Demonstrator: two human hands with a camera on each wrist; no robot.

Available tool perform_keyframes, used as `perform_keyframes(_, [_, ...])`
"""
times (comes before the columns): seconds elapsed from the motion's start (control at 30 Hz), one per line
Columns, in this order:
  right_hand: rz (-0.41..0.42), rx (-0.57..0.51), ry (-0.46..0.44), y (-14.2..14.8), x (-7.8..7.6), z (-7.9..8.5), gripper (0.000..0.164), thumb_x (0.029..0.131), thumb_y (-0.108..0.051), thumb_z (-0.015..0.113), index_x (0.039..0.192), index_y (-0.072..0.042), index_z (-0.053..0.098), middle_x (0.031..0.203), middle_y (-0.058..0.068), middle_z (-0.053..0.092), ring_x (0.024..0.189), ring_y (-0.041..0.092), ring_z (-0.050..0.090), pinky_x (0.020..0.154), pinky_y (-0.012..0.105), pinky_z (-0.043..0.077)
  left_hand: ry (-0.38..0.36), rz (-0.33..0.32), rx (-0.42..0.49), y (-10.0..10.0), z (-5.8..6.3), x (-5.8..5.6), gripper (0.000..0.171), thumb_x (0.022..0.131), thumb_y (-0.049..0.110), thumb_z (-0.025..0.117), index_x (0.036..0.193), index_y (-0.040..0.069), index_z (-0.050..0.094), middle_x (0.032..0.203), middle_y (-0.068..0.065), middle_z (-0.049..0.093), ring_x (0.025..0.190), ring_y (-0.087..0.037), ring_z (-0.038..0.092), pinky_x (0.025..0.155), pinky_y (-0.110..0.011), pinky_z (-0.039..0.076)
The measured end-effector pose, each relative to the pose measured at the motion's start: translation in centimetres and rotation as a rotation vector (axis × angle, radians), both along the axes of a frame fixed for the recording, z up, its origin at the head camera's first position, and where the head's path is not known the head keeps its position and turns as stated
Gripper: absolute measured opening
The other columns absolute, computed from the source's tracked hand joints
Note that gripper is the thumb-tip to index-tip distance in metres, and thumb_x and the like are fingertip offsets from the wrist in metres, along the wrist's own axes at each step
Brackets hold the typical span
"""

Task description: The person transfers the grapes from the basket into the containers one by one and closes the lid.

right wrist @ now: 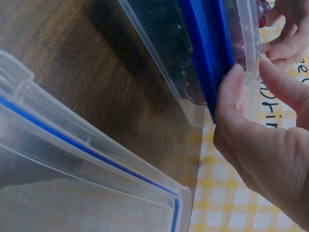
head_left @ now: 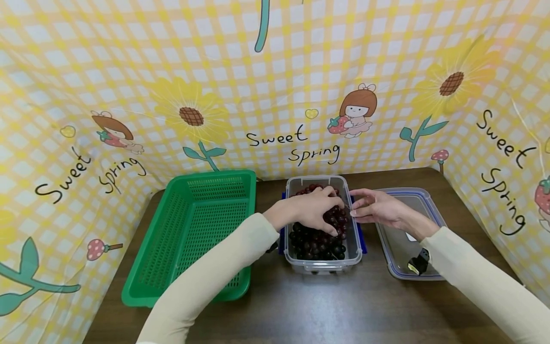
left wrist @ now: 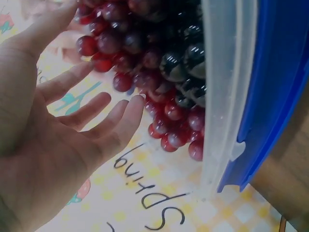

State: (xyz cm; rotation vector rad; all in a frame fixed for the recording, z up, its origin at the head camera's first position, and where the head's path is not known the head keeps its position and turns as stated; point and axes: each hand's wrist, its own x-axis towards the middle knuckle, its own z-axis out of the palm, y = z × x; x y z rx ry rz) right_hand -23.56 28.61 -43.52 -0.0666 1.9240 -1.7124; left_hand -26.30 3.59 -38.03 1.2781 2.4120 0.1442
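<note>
A clear plastic container with blue side latches holds dark red and black grapes. My left hand reaches over it, and its spread, slightly bent fingers lie on the grapes. In the left wrist view, the fingertips of this hand come up to the edge of the red grapes without closing round any. My right hand holds the container's right wall. Seen from the right wrist, its thumb is at the rim and its fingers are outside, by the blue latch.
Left of the container stands a green plastic basket with slotted walls. A clear lid with a blue seal lies on the brown table to the right, partly beneath my right forearm. Patterned cloth rises behind and at both sides.
</note>
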Motion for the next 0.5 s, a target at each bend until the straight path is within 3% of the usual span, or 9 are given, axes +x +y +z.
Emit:
perform_keyframes(0.27, [0.006, -0.008, 0.002, -0.1, 0.0, 0.1, 0.083, 0.098, -0.003, 0.071, 0.166, -0.003, 0.022, 0.119, 0.009, 0.058, 0.103, 0.015, 0.069, 0.098, 0.035, 0.06, -0.026, 0.011, 0.123, -0.6, 2.7, -0.5, 0.059, 0.101, 0.044, 0.07, 0.15, 0.015, 0.055, 0.149, -0.008, 0.053, 0.135, -0.024, 0.055, 0.114, -0.041, 0.047])
perform_keyframes(0.5, [0.013, 0.066, 0.067, 0.3, 0.1, 0.6, 0.077, 0.099, -0.003, 0.07, 0.162, 0.003, 0.026, 0.115, 0.009, 0.06, 0.102, 0.014, 0.07, 0.101, 0.038, 0.06, -0.024, 0.02, 0.27, -0.7, 4.8, -0.6, 0.043, 0.105, 0.038, 0.065, 0.141, 0.015, 0.061, 0.133, -0.004, 0.067, 0.121, -0.018, 0.064, 0.106, -0.036, 0.052])
